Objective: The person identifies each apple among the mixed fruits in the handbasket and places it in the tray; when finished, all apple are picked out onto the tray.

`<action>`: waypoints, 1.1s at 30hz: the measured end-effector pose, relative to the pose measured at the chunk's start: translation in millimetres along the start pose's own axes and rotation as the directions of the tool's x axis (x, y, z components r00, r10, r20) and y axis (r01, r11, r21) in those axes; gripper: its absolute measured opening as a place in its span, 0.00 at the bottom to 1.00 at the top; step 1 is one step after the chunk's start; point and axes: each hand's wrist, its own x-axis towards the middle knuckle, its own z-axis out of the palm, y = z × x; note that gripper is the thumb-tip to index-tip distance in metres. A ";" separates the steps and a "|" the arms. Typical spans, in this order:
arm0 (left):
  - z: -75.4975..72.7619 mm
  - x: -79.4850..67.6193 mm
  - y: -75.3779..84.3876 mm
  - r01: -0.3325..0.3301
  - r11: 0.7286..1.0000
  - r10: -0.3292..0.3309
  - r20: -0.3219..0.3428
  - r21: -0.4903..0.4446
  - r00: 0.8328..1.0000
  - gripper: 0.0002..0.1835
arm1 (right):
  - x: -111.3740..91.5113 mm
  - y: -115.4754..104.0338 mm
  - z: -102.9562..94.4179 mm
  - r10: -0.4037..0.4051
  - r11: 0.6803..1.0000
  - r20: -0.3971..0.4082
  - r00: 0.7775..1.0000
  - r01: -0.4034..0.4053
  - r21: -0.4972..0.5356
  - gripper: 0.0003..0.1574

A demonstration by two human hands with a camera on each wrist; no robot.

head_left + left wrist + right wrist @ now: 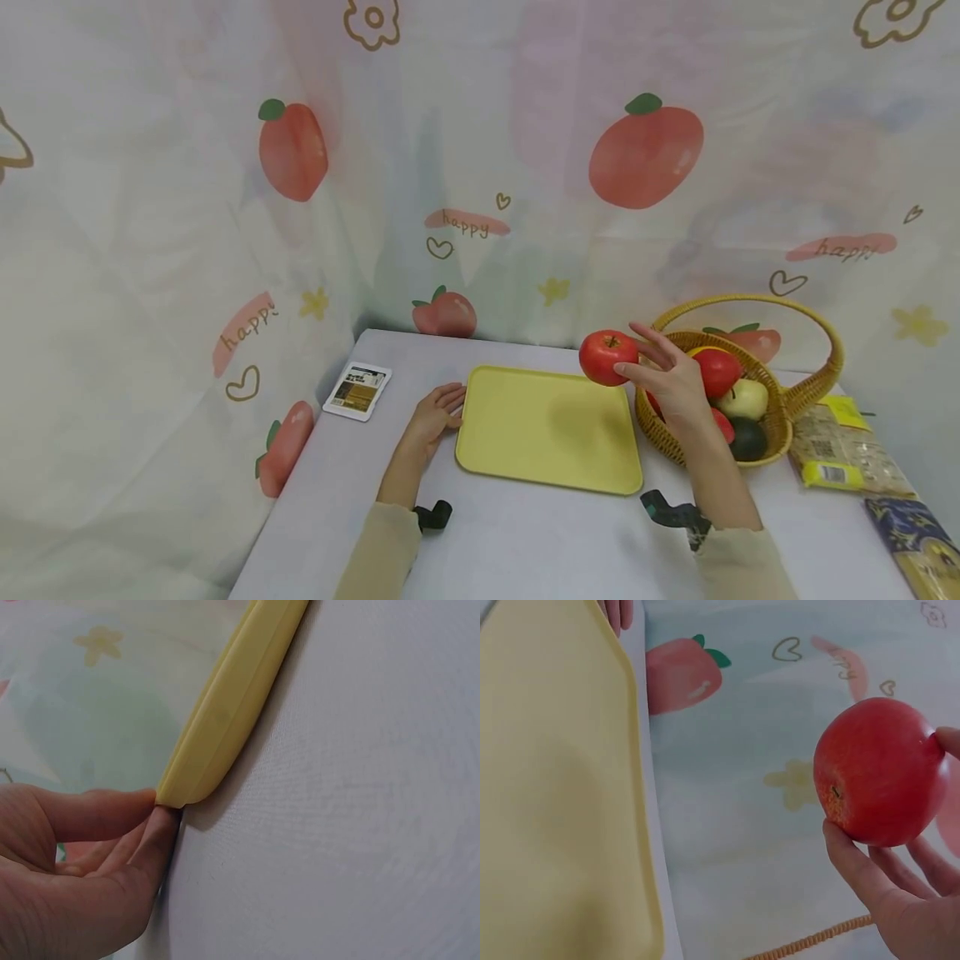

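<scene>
A red apple [608,357] is held up by my right hand [671,387], between the tray's far right corner and the basket. In the right wrist view the thumb and fingertips grip the apple [881,772] from its sides, with its brownish dimpled end showing. My left hand [433,419] is at the left edge of the yellow tray [547,429]. The left wrist view shows its thumb and a finger pinching the tray's rim [225,712]. The tray lies flat on the white table with nothing on it.
A wicker basket [813,392] with a tall handle stands at the right, holding several fruits, among them a pale green one [745,400] and a dark one [747,439]. Packaged bags [843,446] lie beyond it. A small white packet [357,391] rests at the far left.
</scene>
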 end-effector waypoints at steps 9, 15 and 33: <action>-0.8 0.1 -0.4 0.008 1.000 -0.008 0.006 -0.008 1.000 0.45 | 13.0 9.2 18.4 -0.009 0.999 0.041 0.999 0.007 0.051 0.43; -0.3 1.3 -0.4 0.015 1.000 -0.015 -0.003 -0.009 1.000 0.45 | 21.1 14.3 32.0 0.015 0.997 0.043 0.999 -0.018 0.077 0.44; -0.3 3.3 -2.7 0.011 1.000 -0.010 -0.027 0.015 1.000 0.42 | 55.0 51.2 60.5 0.061 0.986 0.105 0.993 -0.076 0.145 0.46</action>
